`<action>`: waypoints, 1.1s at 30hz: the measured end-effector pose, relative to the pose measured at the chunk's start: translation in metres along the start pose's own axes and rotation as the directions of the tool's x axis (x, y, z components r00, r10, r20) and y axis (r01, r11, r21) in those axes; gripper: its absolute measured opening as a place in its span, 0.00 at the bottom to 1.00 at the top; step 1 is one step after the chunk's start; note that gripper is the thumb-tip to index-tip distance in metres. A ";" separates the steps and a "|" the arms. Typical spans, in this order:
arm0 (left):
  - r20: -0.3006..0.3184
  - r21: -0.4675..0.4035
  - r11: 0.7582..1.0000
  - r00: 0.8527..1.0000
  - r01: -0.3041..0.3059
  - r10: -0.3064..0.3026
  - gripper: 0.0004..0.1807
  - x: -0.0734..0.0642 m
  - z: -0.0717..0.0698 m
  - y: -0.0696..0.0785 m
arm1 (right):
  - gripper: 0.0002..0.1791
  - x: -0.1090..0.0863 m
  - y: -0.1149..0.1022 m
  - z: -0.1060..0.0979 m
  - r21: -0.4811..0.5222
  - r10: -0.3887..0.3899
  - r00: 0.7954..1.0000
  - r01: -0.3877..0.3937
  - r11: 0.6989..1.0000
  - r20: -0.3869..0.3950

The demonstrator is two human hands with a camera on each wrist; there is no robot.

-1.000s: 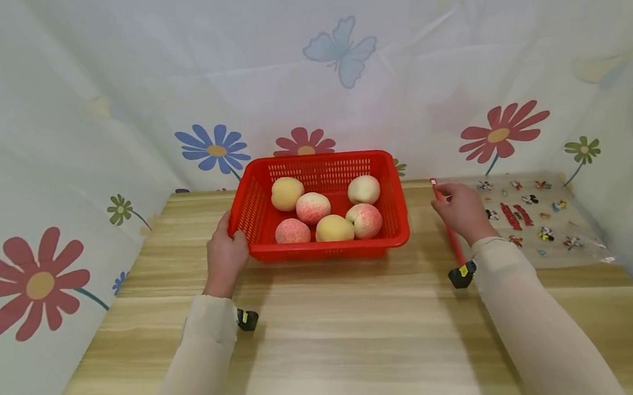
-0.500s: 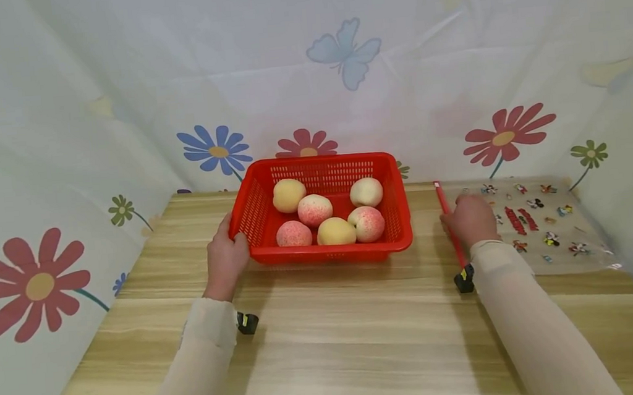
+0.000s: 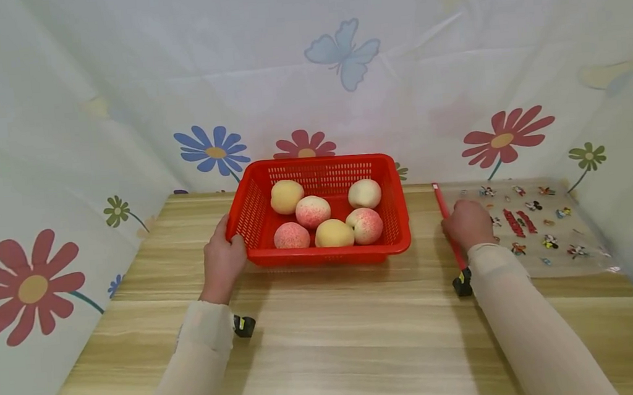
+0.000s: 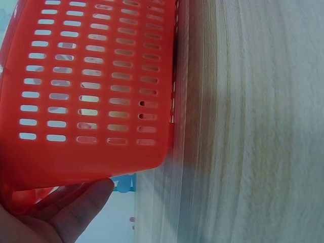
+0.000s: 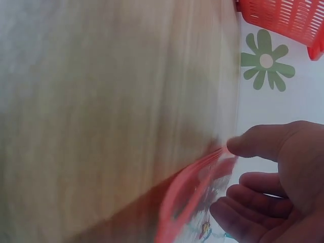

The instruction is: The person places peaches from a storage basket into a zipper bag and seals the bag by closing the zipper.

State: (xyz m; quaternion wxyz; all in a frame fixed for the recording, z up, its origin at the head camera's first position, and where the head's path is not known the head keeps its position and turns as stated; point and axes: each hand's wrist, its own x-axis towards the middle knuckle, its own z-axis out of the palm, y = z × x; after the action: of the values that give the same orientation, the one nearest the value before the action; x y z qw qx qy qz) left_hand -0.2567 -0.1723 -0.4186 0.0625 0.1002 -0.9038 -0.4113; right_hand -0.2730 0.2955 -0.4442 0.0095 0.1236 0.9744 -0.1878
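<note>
On the left, my left hand [image 3: 223,260] grips the left rim of a red perforated plastic basket [image 3: 321,254]. Its thumb [image 4: 86,207] shows outside the basket corner in the left wrist view. Several peaches [image 3: 313,212], yellow, whitish and pink-speckled, lie inside. At the right, my right hand [image 3: 468,224] is at the red-edged mouth of a clear plastic zip bag [image 3: 527,246] with cartoon prints. In the right wrist view the thumb and curled fingers pinch this bag near its red zip strip [image 5: 177,195], whose two edges stand apart in a loop.
The wooden table [image 3: 328,351] carries everything. A white curtain [image 3: 425,90] printed with flowers and a butterfly closes off the back and sides. The bag lies flat near the back right corner, a short gap from the basket.
My right hand has slid along the red strip toward me and slightly right, and its fingers are more tucked under. The left hand keeps its hold on the basket.
</note>
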 end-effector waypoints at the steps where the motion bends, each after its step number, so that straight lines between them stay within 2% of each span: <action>1: 0.003 -0.001 1.000 1.000 0.000 0.000 0.32 0.000 0.000 0.000 | 0.17 0.000 0.001 0.000 0.005 0.004 1.000 -0.004 1.000 0.005; 8: 0.005 -0.001 1.000 1.000 0.000 0.000 0.32 -0.002 0.001 0.000 | 0.15 -0.001 0.003 -0.002 0.039 0.034 0.999 -0.035 0.999 0.019; 16: 0.027 0.011 1.000 1.000 0.006 -0.006 0.32 -0.003 0.004 0.003 | 0.14 0.003 0.012 -0.003 0.019 0.009 1.000 -0.009 1.000 0.011; 21: 0.035 0.014 1.000 0.999 -0.004 0.003 0.32 -0.002 0.003 0.005 | 0.15 0.002 0.010 -0.009 0.012 -0.006 1.000 0.006 1.000 -0.016; 27: 0.068 0.037 0.999 0.997 -0.037 0.035 0.32 0.000 -0.003 0.007 | 0.15 -0.003 0.003 -0.022 0.008 -0.056 0.997 0.056 0.998 -0.060; 33: 0.079 0.113 0.989 0.993 -0.091 0.082 0.33 0.003 -0.011 0.008 | 0.16 -0.005 -0.003 -0.032 0.030 -0.057 0.995 0.060 0.998 -0.081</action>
State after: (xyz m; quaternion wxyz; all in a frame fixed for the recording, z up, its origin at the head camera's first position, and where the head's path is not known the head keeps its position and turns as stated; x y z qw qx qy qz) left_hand -0.2582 -0.1762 -0.4049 0.0408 0.0491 -0.9315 -0.3581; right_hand -0.2681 0.3034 -0.4132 -0.0372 0.1027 0.9740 -0.1987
